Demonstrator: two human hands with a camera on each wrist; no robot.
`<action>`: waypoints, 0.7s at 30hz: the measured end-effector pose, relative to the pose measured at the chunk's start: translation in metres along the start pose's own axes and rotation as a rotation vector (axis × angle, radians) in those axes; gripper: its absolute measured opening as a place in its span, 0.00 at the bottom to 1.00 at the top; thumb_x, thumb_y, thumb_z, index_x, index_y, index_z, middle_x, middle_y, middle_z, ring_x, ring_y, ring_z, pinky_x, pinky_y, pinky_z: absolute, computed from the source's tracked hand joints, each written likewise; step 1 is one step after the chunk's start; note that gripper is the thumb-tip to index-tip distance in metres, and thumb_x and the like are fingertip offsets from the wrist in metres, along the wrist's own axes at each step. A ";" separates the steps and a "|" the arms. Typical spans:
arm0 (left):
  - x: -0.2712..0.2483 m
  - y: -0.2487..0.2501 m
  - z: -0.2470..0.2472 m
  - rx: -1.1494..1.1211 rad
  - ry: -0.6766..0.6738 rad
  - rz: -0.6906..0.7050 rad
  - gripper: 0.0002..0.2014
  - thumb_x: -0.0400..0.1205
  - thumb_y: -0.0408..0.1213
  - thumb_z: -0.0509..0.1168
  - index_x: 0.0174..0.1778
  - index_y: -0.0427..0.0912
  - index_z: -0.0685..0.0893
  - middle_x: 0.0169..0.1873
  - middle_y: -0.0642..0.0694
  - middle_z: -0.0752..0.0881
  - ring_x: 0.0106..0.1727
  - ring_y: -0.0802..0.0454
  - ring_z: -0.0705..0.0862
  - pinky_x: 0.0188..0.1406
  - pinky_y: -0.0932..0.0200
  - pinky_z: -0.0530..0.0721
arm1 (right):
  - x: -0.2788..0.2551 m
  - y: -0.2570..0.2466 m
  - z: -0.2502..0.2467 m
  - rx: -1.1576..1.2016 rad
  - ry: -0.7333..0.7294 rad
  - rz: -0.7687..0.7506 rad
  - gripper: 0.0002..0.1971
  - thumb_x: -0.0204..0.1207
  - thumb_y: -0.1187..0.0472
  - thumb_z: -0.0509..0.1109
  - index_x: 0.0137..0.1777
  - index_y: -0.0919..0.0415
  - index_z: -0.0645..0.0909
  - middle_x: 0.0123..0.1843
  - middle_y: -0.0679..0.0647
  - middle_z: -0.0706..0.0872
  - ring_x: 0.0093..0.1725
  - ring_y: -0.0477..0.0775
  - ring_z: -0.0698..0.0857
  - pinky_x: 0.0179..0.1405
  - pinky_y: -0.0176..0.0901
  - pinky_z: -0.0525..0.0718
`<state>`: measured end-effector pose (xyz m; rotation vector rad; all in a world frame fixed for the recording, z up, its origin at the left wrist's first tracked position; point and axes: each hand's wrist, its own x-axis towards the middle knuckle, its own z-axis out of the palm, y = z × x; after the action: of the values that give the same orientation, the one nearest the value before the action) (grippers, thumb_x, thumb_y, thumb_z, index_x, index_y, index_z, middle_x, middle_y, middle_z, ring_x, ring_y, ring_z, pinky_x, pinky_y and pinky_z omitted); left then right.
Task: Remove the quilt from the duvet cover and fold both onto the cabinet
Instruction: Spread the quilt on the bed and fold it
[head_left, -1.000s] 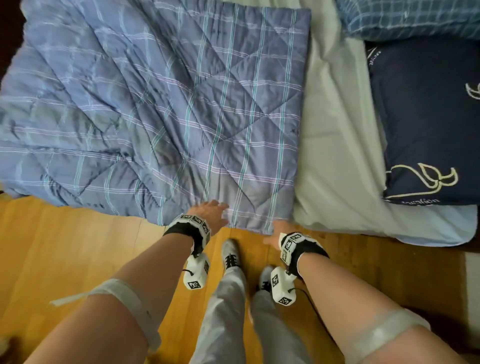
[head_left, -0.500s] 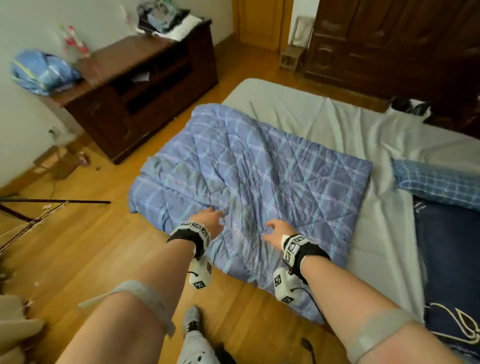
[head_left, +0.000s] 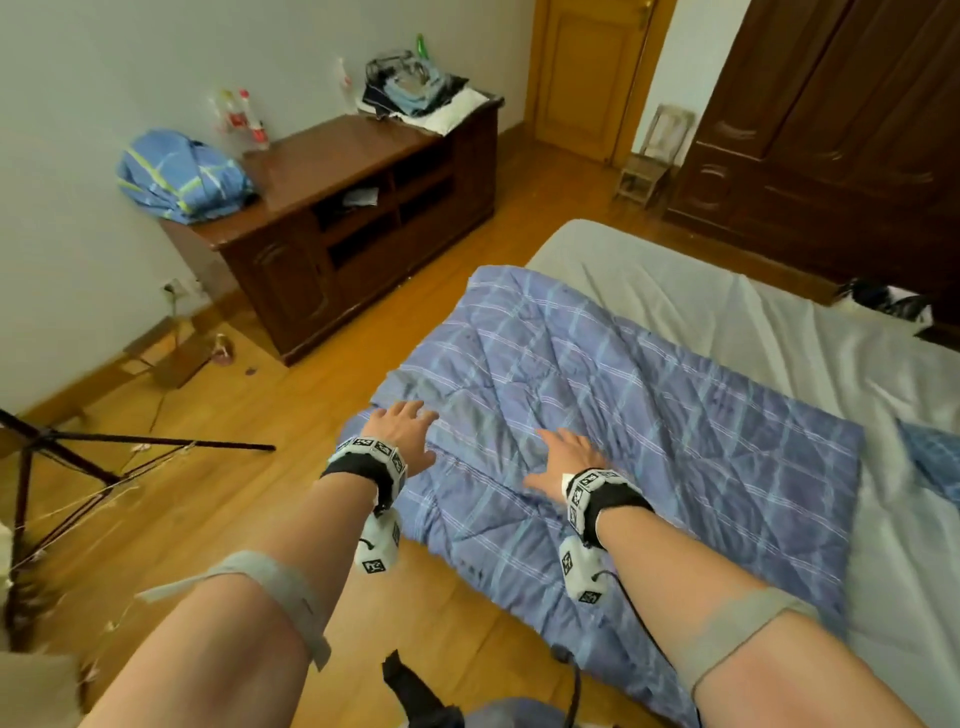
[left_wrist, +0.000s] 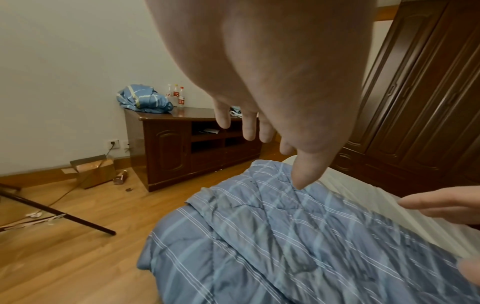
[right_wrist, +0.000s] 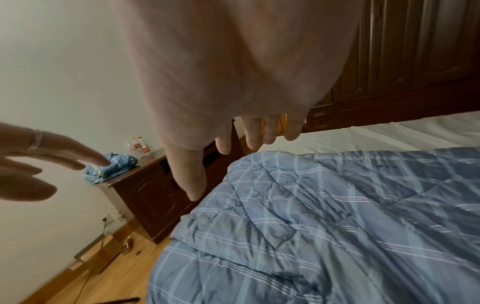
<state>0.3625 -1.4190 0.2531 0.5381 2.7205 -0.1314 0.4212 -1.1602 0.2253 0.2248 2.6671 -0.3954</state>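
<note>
A blue plaid quilt (head_left: 623, 415) lies folded on the near corner of the bed, one edge hanging over the side; it fills the lower part of the left wrist view (left_wrist: 285, 236) and the right wrist view (right_wrist: 324, 216). My left hand (head_left: 402, 428) hovers over its left edge with fingers straight and spread. Beside it my right hand (head_left: 569, 457) reaches out flat above the quilt's middle, fingers straight. Neither hand holds anything. A bunched blue duvet cover (head_left: 182, 176) sits on the left end of the dark wooden cabinet (head_left: 332, 171).
Bottles (head_left: 241, 117) and a pile of clothes (head_left: 415, 88) stand on the cabinet top. A dark tripod (head_left: 78, 457) and a cardboard box (head_left: 166, 353) are on the wooden floor at left. A brown wardrobe (head_left: 831, 130) stands behind the grey-sheeted bed (head_left: 753, 322).
My view has lifted from the quilt's near edge to the room and cabinet. Both hands have moved forward from the edge to above the quilt's top.
</note>
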 end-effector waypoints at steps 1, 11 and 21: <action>0.008 -0.024 -0.004 0.004 0.000 -0.004 0.36 0.83 0.57 0.62 0.85 0.53 0.58 0.86 0.46 0.55 0.84 0.43 0.58 0.82 0.41 0.60 | 0.016 -0.019 -0.002 0.003 0.005 -0.002 0.45 0.72 0.39 0.73 0.86 0.46 0.56 0.85 0.54 0.61 0.83 0.61 0.60 0.80 0.60 0.64; 0.138 -0.160 -0.037 0.041 -0.002 0.004 0.41 0.82 0.58 0.61 0.86 0.55 0.47 0.87 0.48 0.43 0.87 0.43 0.46 0.83 0.33 0.51 | 0.195 -0.130 -0.023 0.008 0.019 0.010 0.50 0.72 0.35 0.70 0.87 0.44 0.43 0.89 0.52 0.45 0.87 0.60 0.48 0.82 0.71 0.52; 0.288 -0.276 -0.044 -0.019 -0.191 -0.019 0.38 0.82 0.58 0.63 0.85 0.55 0.54 0.85 0.45 0.58 0.82 0.41 0.63 0.78 0.39 0.68 | 0.344 -0.207 -0.006 0.138 -0.132 0.104 0.50 0.72 0.37 0.72 0.87 0.45 0.46 0.88 0.52 0.53 0.85 0.62 0.56 0.80 0.69 0.60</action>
<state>-0.0061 -1.5655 0.1938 0.4688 2.5388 -0.1536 0.0668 -1.3219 0.1290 0.3649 2.4893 -0.5428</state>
